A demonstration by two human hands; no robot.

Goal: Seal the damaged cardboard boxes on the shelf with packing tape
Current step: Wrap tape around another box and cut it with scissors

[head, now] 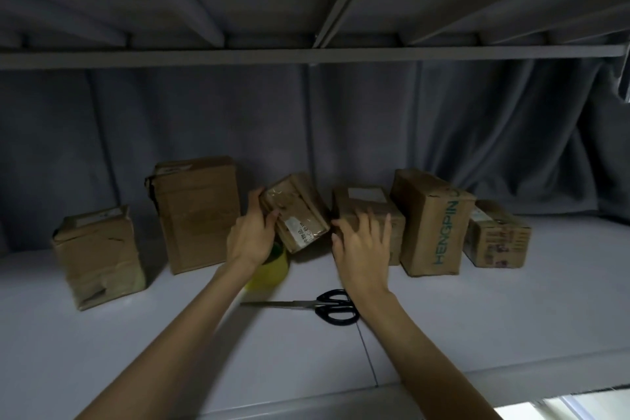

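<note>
two bare forearms, no sleeves, bare hands.

Head-worn view, facing forward and down, close over a shelf (443, 334)

Looking dim and bluish overall, brightening slightly at lower right corner; bending at edges from wide-angle; blurring softly on hands (252, 235).

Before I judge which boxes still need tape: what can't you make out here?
All in the head view:
- Tape roll: mostly hidden behind the left hand and forearm.
- Tilted box: label print too small to read; its underside faces away.
- Scissors: handles partly covered by the right wrist; right hand.
- Box backs: turned toward the curtain.
</note>
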